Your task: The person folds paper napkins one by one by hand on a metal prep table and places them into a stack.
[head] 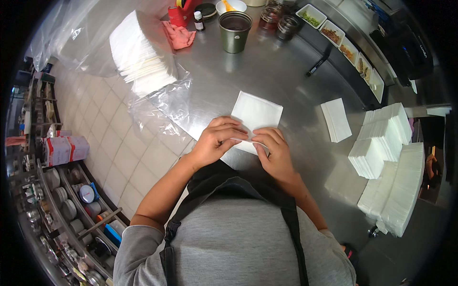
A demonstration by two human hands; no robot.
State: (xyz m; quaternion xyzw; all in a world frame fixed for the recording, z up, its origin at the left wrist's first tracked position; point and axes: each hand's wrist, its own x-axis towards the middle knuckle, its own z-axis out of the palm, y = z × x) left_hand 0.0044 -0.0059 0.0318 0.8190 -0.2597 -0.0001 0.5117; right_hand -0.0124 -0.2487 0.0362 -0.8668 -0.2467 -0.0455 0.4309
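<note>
A white paper napkin (257,107) lies on the steel worktop in front of me, its near edge lifted and partly folded. My left hand (223,137) pinches that edge between thumb and fingers. Close beside it, my right hand (271,146) grips the same edge, thumb underneath. A tall stack of white napkins (143,53) leans in clear plastic at the upper left. To the right lies a small folded napkin bundle (336,119). Beyond it stand stacks of folded napkins (381,139), next to more napkins in plastic wrap (395,189).
A green metal cup (235,35), a small dark bottle (199,22) and a pink cloth (180,35) stand or lie at the back. Glass jars (287,28), a black marker (316,67) and white food trays (331,33) are at the upper right. Shelves of dishes (68,209) stand at left.
</note>
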